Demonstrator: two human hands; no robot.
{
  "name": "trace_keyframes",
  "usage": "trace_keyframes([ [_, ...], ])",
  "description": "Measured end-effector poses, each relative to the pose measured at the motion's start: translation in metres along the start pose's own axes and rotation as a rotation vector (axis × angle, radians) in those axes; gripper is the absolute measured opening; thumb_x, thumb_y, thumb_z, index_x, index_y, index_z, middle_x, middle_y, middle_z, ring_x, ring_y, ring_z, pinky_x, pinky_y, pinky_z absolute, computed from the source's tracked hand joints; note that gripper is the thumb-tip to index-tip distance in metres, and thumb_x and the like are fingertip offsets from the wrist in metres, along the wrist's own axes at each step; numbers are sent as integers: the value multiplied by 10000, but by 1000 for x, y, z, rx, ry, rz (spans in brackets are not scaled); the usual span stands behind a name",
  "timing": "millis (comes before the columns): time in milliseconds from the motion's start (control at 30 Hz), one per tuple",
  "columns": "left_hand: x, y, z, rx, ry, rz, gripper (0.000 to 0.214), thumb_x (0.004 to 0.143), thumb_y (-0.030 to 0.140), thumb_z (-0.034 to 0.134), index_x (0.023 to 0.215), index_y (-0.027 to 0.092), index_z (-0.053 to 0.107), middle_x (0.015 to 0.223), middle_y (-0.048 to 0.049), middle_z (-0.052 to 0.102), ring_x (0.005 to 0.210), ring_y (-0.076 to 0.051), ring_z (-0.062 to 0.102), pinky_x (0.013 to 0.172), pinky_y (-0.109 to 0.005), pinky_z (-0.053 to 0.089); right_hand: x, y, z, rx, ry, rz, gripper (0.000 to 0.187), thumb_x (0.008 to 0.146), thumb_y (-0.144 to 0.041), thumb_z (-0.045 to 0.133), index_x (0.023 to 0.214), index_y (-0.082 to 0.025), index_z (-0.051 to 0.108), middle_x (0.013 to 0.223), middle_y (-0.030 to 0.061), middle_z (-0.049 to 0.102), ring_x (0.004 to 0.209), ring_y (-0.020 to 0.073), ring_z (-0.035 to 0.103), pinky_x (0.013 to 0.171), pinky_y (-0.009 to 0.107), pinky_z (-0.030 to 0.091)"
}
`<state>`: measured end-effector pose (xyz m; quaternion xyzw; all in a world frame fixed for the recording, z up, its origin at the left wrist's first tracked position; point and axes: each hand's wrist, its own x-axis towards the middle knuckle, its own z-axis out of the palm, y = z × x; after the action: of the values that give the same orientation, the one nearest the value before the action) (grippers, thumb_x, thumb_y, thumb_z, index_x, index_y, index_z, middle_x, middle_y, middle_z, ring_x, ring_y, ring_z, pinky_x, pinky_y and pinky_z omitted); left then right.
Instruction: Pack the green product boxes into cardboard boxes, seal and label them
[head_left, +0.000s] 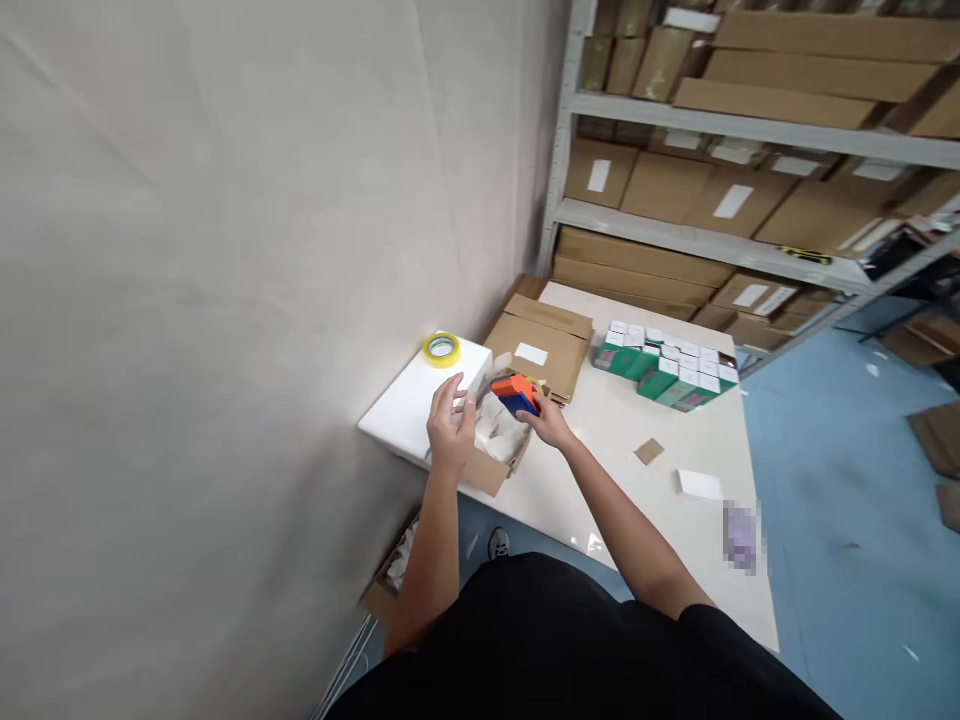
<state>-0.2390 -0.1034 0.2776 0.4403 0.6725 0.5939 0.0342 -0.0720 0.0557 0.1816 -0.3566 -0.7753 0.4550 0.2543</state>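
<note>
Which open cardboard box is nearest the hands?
The cardboard box on the white table, by the left hand and right hand; the other open box sits lower.

I see a black top [555, 640] on the body, its cloth dark and even, with a smooth, rounded outline across the front. The sleeves [716, 635] are short and the same black, leaving the arms [637, 535] bare all the way down to the left hand [450, 430] and right hand [553, 425], bare as well. One shoe [498, 543] shows, grey and white, its finer details too small to make out.
</note>
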Motion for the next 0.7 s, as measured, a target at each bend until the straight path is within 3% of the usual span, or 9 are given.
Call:
trace_keyframes([
  [233,-1,-46,-88,135,200,-157,428,1040,386,543,1420,216,641,1359,-136,670,1041,-208,696,802,-294,602,72,-31,112,-313,-209,-68,202,891,-290,702,1068,-202,661,1141,121,698,1053,305,641,964,425,506],
  [433,-13,-71,-121,195,250,-227,408,1042,428,541,1352,207,687,1285,-133,691,1022,-210,689,832,-310,599,109,-56,189,-496,-309,-112,221,882,-182,710,1100,-146,696,1213,186,716,1153,338,627,1044,431,448],
  [567,-12,-78,-131,206,258,-234,409,1039,427,548,1352,204,688,1295,-134,690,1020,-213,694,845,-321,604,108,-65,211,-633,-287,-126,247,925,-182,663,1161,-131,711,1247,209,718,1216,347,597,1120,471,379],
  [700,-3,-82,-129,191,253,-242,408,1040,427,549,1348,200,690,1309,-140,693,1034,-220,705,837,-318,608,99,-68,201,-667,-239,-130,387,913,-273,724,1274,-141,689,1335,219,687,1303,372,537,1148,508,356],
])
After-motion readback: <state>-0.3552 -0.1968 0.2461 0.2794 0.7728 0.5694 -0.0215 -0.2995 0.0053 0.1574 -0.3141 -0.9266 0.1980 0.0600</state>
